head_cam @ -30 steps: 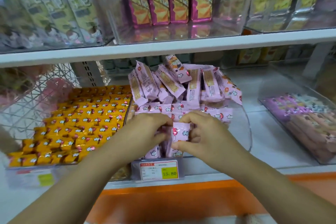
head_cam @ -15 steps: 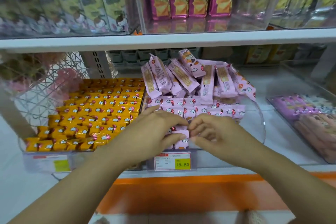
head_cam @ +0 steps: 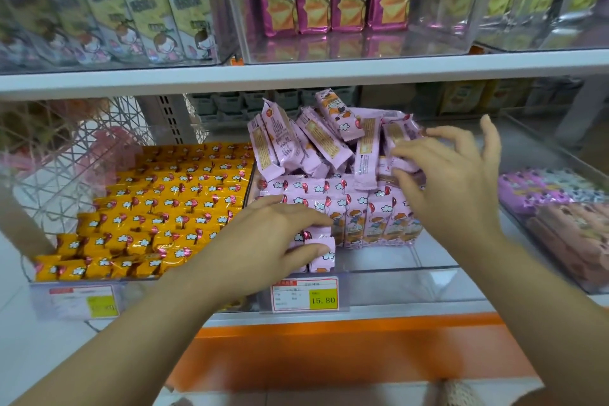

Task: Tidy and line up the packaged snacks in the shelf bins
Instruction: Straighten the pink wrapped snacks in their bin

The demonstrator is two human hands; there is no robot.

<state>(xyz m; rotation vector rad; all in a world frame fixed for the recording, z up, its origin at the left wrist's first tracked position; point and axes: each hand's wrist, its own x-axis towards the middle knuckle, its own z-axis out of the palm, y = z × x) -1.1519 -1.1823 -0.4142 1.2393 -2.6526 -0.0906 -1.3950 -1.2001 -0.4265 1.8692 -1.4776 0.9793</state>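
Observation:
Pink snack packets fill a clear bin (head_cam: pixel 395 287) on the lower shelf. A neat row of pink packets (head_cam: pixel 372 217) stands across the middle, and a loose pile of pink packets (head_cam: pixel 316 142) leans in disorder behind it. My left hand (head_cam: pixel 273 241) lies over the front-left packets, with a short stack of pink packets (head_cam: pixel 321 252) held between thumb and fingers. My right hand (head_cam: pixel 451 181) reaches to the back right of the pile and pinches a pink packet (head_cam: pixel 400 160) between thumb and index finger, the little finger raised.
A bin of orange packets (head_cam: pixel 158 208) in tidy rows sits to the left. A clear bin of purple packets (head_cam: pixel 560 208) stands to the right. A price tag (head_cam: pixel 304 294) hangs on the front. The upper shelf (head_cam: pixel 296 71) overhangs closely.
My right hand has left the front packets and moved up and back to the loose pile, taking hold of a packet there. My left hand stays on the front stack.

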